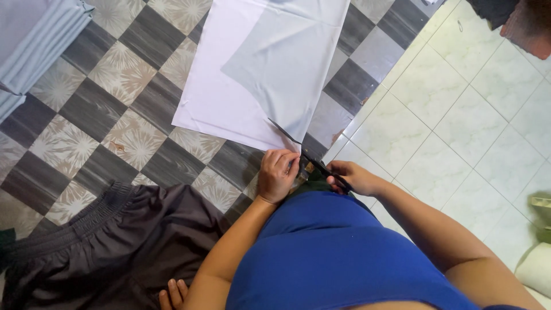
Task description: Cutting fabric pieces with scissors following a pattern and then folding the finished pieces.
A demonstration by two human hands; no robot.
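1. The scissors (307, 154) lie long axis diagonal, tips pointing up-left into the cloth (252, 74) on the floor (103, 109).
2. The right hand (353, 177) has its grip closed around the scissor handles.
3. The left hand (277, 175) presses, fingers curled, on the cloth's near corner.

I see the sheet of cloth (229, 92) lying on the floor (453, 115), far from me. My scissors (310, 161) meet its near edge, between my left hand (277, 175) and right hand (350, 175). A garment (115, 241) lies near left, folded cloth (34, 40) far left.
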